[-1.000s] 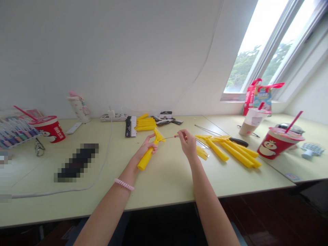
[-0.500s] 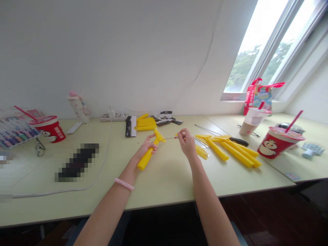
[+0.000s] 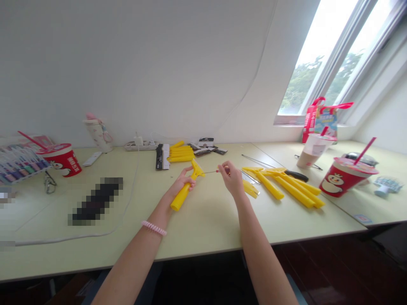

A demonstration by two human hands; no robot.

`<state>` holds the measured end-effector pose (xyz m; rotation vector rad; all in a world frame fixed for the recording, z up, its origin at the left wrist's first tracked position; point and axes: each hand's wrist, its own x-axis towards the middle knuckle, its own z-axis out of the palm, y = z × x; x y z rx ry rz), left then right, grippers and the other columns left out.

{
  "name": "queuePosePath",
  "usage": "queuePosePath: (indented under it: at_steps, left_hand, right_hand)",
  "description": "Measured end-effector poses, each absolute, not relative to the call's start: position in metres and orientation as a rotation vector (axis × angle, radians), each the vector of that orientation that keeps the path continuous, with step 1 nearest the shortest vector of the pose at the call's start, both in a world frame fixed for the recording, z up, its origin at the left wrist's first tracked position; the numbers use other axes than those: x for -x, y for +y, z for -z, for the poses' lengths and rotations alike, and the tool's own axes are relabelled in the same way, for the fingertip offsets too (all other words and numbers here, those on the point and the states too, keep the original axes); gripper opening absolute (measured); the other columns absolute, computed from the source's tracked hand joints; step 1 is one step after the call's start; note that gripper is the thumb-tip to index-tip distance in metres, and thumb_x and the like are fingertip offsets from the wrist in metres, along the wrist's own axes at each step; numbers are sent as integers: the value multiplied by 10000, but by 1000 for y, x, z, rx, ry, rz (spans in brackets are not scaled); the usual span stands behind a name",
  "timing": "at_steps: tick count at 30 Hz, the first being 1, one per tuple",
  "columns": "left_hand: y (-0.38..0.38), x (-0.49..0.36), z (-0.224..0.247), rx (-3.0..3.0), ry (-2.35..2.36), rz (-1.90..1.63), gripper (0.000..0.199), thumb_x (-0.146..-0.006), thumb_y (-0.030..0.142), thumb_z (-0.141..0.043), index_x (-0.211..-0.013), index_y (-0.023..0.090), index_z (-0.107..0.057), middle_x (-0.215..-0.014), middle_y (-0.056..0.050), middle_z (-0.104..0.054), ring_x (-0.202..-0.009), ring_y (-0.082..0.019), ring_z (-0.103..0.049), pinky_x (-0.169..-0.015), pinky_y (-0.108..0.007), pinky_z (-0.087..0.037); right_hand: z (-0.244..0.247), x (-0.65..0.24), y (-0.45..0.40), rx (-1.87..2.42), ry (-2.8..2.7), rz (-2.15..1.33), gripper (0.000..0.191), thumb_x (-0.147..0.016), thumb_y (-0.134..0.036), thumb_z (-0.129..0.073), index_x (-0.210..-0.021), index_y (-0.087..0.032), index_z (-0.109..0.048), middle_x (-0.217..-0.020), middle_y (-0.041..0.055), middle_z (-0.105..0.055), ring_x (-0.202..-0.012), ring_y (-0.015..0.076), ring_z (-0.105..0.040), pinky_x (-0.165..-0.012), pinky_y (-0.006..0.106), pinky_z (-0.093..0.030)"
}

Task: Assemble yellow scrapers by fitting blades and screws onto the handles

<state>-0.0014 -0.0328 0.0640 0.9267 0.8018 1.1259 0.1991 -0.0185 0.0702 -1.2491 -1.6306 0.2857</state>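
Note:
My left hand [image 3: 183, 183] is closed round a yellow plastic handle [image 3: 180, 199], whose forked head points up and away from me. My right hand [image 3: 231, 176] pinches the red grip of a thin screwdriver [image 3: 210, 172]. Its shaft points left, and the tip meets the right side of the forked head. Right of my right hand lie flat yellow pieces [image 3: 250, 189] and several yellow handles with wide heads [image 3: 294, 188], one with a black grip [image 3: 296, 175].
Behind my hands are stacked yellow handles [image 3: 181, 154], black-and-white packets [image 3: 163, 156] and a power strip [image 3: 141, 145]. Red cups stand left [image 3: 65, 160] and right [image 3: 345, 177], near a clear cup [image 3: 313, 151]. A white cable [image 3: 95, 235] crosses the table's left.
My right hand has shifted very slightly, with its fingers at a slightly different angle on the screwdriver. My left hand and the yellow handle look unmoved.

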Motion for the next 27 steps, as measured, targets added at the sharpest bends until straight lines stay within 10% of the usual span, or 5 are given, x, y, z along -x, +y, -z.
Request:
queuePosePath:
  at_steps: [27]
  left_hand:
    - [-36, 2, -66, -1080, 880, -1044, 731, -618, 72, -519, -1300, 192, -284, -565, 58, -459, -427, -53, -411, -426, -161, -302]
  right_hand:
    - [-67, -198, -17, 1210, -1693, -311, 128, -817, -325, -385, -813, -216, -452, -620, -17, -585, -542, 135, -495, -544, 231, -317]
